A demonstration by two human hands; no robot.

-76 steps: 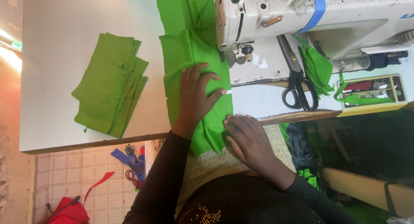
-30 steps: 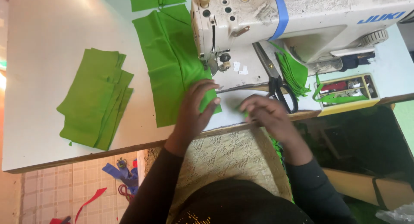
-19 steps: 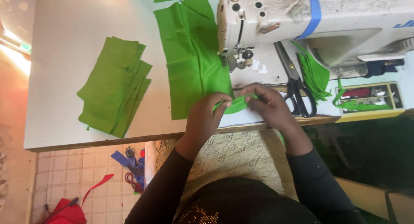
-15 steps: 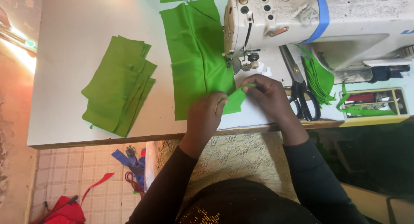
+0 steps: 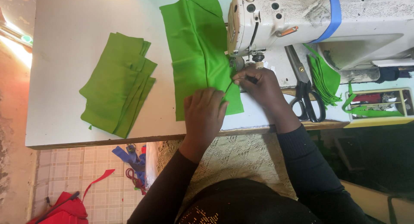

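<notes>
A green fabric piece lies on the white table, its right edge running under the needle area of a white sewing machine. My left hand rests flat on the near end of this fabric, fingers spread. My right hand is just in front of the presser foot, fingertips pinched on the fabric's edge beside the left hand. Both hands touch the same piece of cloth.
A stack of several green fabric pieces lies to the left on the table. Black scissors and folded green scraps sit right of the machine. A yellow-rimmed tray is at far right. Cloth scraps lie on the tiled floor.
The fabric has been drawn further onto the table and up to the presser foot. Both hands moved from the table's front edge up towards the needle; the right hand now pinches the edge.
</notes>
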